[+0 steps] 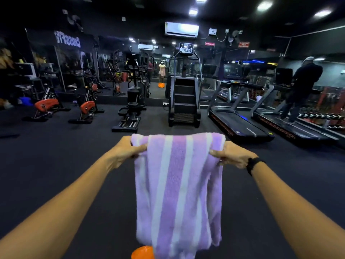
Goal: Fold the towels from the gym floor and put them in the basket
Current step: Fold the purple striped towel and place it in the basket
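Observation:
A purple towel with white stripes [177, 184] hangs in front of me, doubled over along its top edge. My left hand [128, 150] pinches its upper left corner and my right hand [229, 154] pinches its upper right corner, both at chest height with arms stretched out. The towel's lower end dangles over an orange basket [142, 252] on the dark floor at the bottom edge of the view; only part of the basket's rim shows.
A stair-climber machine [183, 94] stands straight ahead, an elliptical [133, 101] and orange exercise bikes [86, 107] to the left. Treadmills [237, 122] line the right, with a person [302, 86] on the far one. A mirror wall runs behind. Dark floor lies around me.

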The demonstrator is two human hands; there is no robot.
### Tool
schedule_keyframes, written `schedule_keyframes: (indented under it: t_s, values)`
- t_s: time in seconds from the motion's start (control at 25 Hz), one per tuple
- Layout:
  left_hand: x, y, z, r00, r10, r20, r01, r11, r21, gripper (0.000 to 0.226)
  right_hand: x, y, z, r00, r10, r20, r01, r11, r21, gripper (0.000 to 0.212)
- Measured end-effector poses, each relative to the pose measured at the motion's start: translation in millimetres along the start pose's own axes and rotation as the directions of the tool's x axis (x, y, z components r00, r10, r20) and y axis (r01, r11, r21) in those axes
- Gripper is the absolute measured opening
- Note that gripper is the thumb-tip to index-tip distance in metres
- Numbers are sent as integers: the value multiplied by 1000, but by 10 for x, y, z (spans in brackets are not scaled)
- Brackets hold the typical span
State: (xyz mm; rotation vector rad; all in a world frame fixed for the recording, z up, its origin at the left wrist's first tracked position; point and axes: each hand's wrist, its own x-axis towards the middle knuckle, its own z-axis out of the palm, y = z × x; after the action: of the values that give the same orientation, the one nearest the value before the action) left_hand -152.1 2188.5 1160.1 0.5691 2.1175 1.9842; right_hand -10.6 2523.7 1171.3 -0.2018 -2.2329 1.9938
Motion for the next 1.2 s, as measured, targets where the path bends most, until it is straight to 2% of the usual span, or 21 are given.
schedule_keyframes:
  t_s: [0.04, 0.08, 0.12, 0.16, 0.2, 0.24, 0.28, 0.32, 0.36, 0.44, 0.56, 0.64, 0.76, 0.84, 0.88, 0.96, 1.04, 1.12, 1.16, 1.2]
  values:
    - [6, 29, -15, 999, 27, -22, -28, 998, -58, 14, -8, -23, 35, 998, -24, -53, 26, 999, 28, 55]
    - [12, 58, -27, 999, 32, -5, -32, 989, -141, 19, 40, -25, 6, 993, -53, -107, 63, 994, 92, 64]
    - [36, 61, -48, 998, 22, 67, -11, 985, -171, 29, 55, -65, -3, 993, -49, -106, 64, 988, 138, 71]
    - [49, 56, -61, 990, 20, 138, 0, 990, -140, 38, 63, -94, 5, 996, -39, -80, 48, 992, 114, 68]
    - [43, 64, -75, 991, 28, 131, -16, 996, -91, 39, 30, -117, 32, 999, 0, -33, 2, 998, 59, 56]
    - [74, 81, -92, 997, 55, 45, -51, 996, -78, 29, 36, -111, 23, 999, -7, -49, 6, 1000, -4, 40]
    - [98, 116, -103, 996, 72, -51, -75, 996, -57, 17, 33, -134, 47, 995, -25, -100, 26, 1000, 11, 22]
    - [105, 127, -103, 996, 55, -75, -58, 998, -31, 9, 74, -139, 50, 986, -41, -161, 51, 997, 58, 13]
    - [86, 106, -76, 999, 2, -32, -3, 1000, -9, 5, 83, -179, 93, 985, -62, -161, 87, 985, 152, 13]
    - [28, -126, 46, 982, -151, 112, 153, 988, -8, 14, 126, -335, 192, 984, -111, -137, 144, 955, 258, 15]
    - [-138, -530, 355, 906, -326, 270, 315, 945, 84, 26, 154, -640, 332, 984, -162, -69, 175, 938, 298, 13]
    - [-198, -681, 546, 882, -360, 304, 323, 932, 167, 31, 140, -760, 353, 979, -200, -34, 200, 919, 341, 10]
    - [-195, -716, 768, 893, -340, 295, 272, 930, 248, 39, 130, -840, 268, 976, -216, 21, 192, 903, 385, 48]
    - [-184, -671, 922, 886, -345, 310, 274, 929, 250, 42, 140, -863, 173, 974, -225, 37, 187, 882, 433, 60]
    - [-188, -646, 1020, 875, -353, 332, 286, 929, 234, 46, 120, -882, 143, 974, -224, 36, 183, 870, 458, 59]
    - [-186, -589, 1222, 882, -329, 338, 303, 944, 127, 54, 59, -914, 75, 972, -234, 5, 201, 846, 495, 44]
    - [-157, -477, 1311, 951, -204, 232, 234, 966, -110, 29, -18, -919, -29, 969, -239, -64, 239, 837, 493, 24]
    - [31, -342, 1155, 993, -104, -55, 83, 951, -297, 8, -107, -896, -169, 967, -176, -184, 245, 838, 487, 6]
    - [134, -238, 1014, 980, -34, -195, -15, 970, -243, 3, -125, -855, -268, 958, -132, -256, 247, 833, 495, 11]
    - [253, -132, 847, 958, 60, -280, -88, 992, -91, 8, -142, -821, -354, 951, -83, -299, 231, 831, 506, 14]
